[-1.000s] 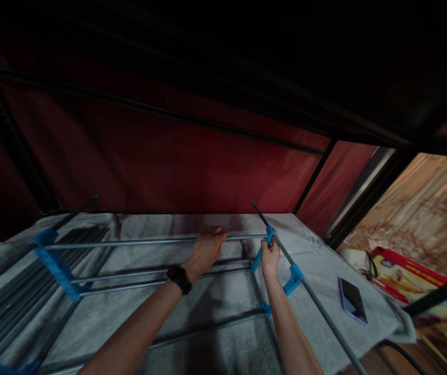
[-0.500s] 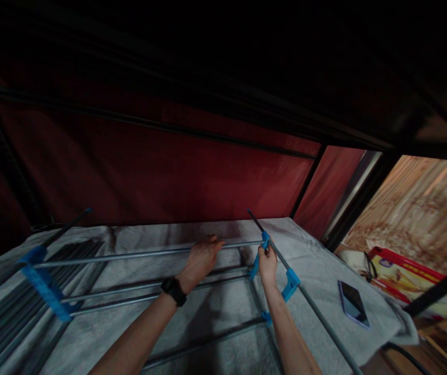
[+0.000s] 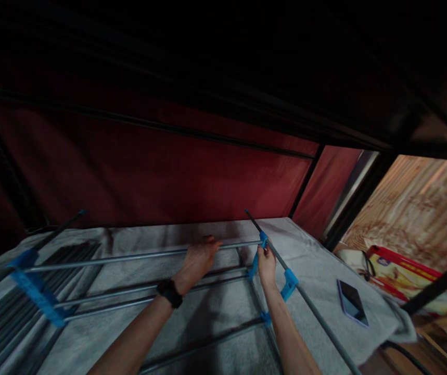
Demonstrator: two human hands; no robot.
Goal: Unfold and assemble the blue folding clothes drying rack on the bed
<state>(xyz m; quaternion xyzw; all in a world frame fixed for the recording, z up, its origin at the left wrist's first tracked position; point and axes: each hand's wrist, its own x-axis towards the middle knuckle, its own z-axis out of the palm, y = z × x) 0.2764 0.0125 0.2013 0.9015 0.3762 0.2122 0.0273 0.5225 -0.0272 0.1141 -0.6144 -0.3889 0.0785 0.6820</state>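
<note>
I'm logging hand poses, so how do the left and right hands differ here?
The left hand lies over the upper crossbar, partway along; the right hand pinches at the blue connector by the bar's end. The left has a black watch at its wrist; the right has none. Both are ungloved.

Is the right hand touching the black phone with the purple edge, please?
Apart: the head view shows grey cloth and a grey metal tube between the right hand and phone.
</note>
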